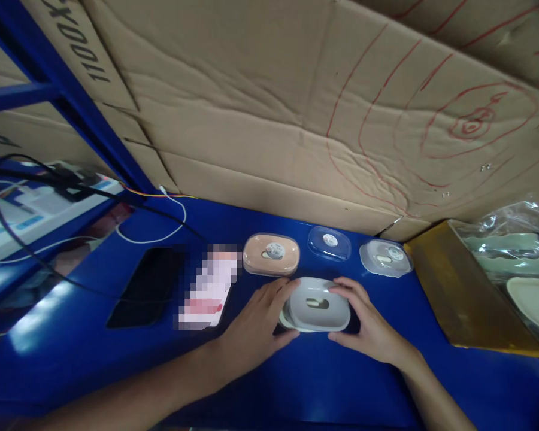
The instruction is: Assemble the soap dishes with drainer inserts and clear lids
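Between my two hands is a grey soap dish (321,291), a shallow rounded tray with a slot in its middle. A pale piece (291,323) shows beneath its left and front edge. My left hand (265,317) grips the dish's left side, fingers at the far edge and thumb at the near one. On the right side, my right hand (363,314) holds it the same way. Beyond them sit a peach soap dish under a clear cover (270,254), a clear plastic cover (329,243) with a round sticker, and a whitish soap dish under a clear cover (386,258).
A phone with a lit, blurred screen (211,287) and a dark flat object (144,287) lie left on the blue table (273,383). Cables (184,218) trail there. An open cardboard box (458,299) with green and cream pieces stands right. A cardboard wall (251,120) rises behind.
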A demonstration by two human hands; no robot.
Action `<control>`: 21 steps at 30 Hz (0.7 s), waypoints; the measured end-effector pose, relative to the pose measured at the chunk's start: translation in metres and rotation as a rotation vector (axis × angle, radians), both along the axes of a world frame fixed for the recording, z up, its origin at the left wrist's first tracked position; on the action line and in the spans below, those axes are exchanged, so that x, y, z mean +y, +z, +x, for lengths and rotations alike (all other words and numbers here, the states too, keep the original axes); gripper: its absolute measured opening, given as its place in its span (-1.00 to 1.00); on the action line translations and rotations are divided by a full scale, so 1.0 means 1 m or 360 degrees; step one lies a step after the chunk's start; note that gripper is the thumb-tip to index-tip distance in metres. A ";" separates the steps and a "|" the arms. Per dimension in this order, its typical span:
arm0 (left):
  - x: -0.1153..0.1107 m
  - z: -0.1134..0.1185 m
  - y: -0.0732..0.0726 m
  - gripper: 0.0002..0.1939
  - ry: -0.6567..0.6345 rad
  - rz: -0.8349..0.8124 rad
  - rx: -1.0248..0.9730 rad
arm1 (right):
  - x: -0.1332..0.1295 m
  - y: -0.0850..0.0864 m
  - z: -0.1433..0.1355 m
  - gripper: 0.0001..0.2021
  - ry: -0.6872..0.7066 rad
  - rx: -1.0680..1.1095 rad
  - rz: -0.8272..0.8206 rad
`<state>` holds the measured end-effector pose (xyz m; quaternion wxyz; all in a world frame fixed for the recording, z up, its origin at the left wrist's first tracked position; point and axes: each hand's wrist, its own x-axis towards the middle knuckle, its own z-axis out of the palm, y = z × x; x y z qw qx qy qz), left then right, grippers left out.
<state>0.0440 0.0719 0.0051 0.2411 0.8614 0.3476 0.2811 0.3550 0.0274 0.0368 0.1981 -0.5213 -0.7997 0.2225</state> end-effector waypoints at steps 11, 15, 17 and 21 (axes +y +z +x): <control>0.006 -0.002 0.016 0.12 -0.0089 -0.0193 0.0125 | -0.001 -0.005 -0.007 -0.18 0.0080 -0.0116 0.0077; 0.009 -0.002 0.022 0.12 -0.0081 -0.0249 0.0219 | 0.025 -0.003 0.011 -0.31 0.0013 -0.0005 0.0164; 0.009 -0.001 0.025 0.11 -0.0096 -0.0256 0.0259 | 0.041 -0.006 0.019 -0.38 -0.0188 -0.0127 0.0278; 0.009 0.001 0.031 0.09 -0.0135 -0.0233 0.0307 | 0.057 -0.018 0.026 -0.33 -0.0284 -0.0418 0.0364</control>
